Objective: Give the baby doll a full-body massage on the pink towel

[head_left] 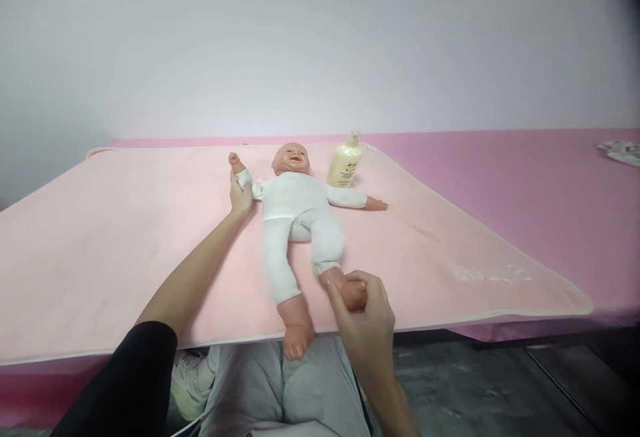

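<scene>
A baby doll (295,213) in a white suit lies on its back on a pale pink mat (125,250), head away from me. My left hand (241,193) grips the doll's raised arm at the wrist. My right hand (364,313) is closed around one of the doll's feet near the mat's front edge. The doll's other foot (296,337) hangs over that edge above my lap. A cream pump bottle (345,161) stands upright just right of the doll's head.
The mat covers a brighter pink table (525,177) that runs to the right. Some crumpled white material (620,151) lies at the far right edge. A plain pale wall rises behind. My knees and a light shoe (190,380) show below the table edge.
</scene>
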The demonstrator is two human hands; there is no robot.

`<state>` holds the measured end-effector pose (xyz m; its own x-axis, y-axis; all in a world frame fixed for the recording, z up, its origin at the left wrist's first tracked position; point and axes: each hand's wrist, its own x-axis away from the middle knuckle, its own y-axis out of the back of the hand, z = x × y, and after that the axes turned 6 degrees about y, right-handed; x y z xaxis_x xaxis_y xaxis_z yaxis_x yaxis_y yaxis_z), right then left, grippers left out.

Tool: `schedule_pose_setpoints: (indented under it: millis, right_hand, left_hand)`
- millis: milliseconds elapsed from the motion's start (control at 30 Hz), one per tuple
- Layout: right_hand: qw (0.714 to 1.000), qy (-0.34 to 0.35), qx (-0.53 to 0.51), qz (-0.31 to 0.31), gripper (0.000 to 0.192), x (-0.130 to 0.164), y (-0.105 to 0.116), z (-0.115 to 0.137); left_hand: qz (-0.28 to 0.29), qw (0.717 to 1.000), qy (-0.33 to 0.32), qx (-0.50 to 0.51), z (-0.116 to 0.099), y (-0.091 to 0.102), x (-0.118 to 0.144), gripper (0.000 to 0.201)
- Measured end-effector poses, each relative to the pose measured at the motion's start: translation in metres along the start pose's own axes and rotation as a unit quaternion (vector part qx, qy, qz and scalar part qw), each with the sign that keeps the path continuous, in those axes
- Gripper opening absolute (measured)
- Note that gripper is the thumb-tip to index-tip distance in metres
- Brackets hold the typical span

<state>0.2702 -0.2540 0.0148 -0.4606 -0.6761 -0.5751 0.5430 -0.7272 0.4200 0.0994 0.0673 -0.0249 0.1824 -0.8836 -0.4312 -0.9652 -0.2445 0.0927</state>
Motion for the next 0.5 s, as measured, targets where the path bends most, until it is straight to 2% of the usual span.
schedule_pose_setpoints:
  millis: [67, 133, 200, 300, 400, 500]
  right_hand:
    - [1.0, 0.007, -0.008, -0.008, 0.028, -0.012, 0.006, 0.003]
    - [0.999, 0.031, -0.015, -0.042, 0.03, -0.041, 0.005, 0.01]
    - [0.997, 0.063, -0.022, -0.038, 0.03, -0.074, -0.006, 0.014]
    - [0.997, 0.075, -0.001, 0.031, 0.025, -0.109, -0.038, 0.012]
    - [0.997, 0.054, 0.019, 0.047, 0.023, -0.109, -0.058, 0.007]
    - [0.997, 0.071, 0.036, 0.023, 0.025, -0.077, -0.047, 0.005]
  left_hand:
    - [-0.008, 1.0, -0.004, -0.003, 0.0, 0.0, 0.0, 0.069]
    - [0.012, 0.998, -0.049, -0.034, -0.003, 0.0, 0.003, 0.066]
    - [0.064, 0.987, -0.113, -0.092, -0.01, -0.001, 0.007, 0.06]
    - [0.138, 0.956, -0.196, -0.17, -0.021, -0.002, 0.015, 0.057]
    - [0.143, 0.955, -0.197, -0.167, -0.024, -0.002, 0.018, 0.059]
    - [0.093, 0.983, -0.121, -0.1, -0.016, 0.0, 0.011, 0.059]
